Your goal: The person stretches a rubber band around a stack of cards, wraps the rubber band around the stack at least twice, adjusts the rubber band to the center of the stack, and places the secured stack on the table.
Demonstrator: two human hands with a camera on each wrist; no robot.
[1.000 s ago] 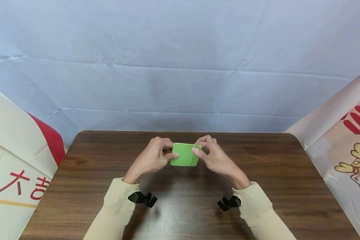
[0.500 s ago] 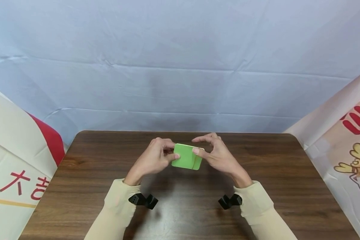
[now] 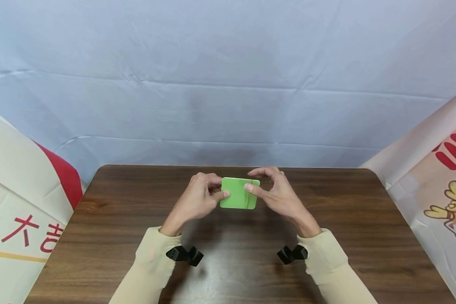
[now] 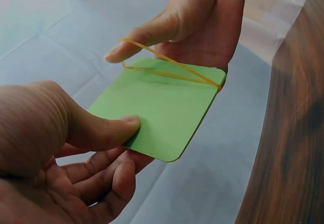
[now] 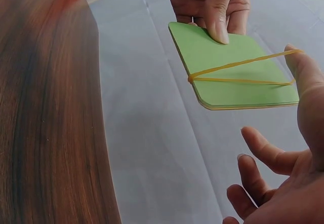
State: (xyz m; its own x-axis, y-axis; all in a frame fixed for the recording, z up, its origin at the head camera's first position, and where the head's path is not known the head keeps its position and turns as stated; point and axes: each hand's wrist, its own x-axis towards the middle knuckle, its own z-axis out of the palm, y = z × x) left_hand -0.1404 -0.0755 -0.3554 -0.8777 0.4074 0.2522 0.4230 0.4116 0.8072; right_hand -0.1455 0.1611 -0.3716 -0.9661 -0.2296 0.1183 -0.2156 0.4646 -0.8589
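Note:
A small stack of green cards [image 3: 233, 194] with rounded corners is held up over the table. My left hand [image 3: 199, 196] pinches its left end, thumb on top and fingers beneath. Near the other end a yellow rubber band [image 5: 243, 81] goes round the stack. The thumb of my right hand [image 3: 283, 198] is hooked under one strand and stretches it up off the top card. In the right wrist view the other right fingers [image 5: 271, 155] are spread loosely below the cards, apart from them.
The dark wooden table [image 3: 228, 274] lies under both hands. A pale cloth [image 3: 228, 84] hangs behind its far edge. Printed banners stand at the left [image 3: 19, 202] and right [image 3: 441, 181]. Black wrist cameras sit at both cuffs.
The right fingers have let go of the cards' right end and opened away, while the thumb stays at the rubber band. The cards dipped at the right, then levelled and rose slightly.

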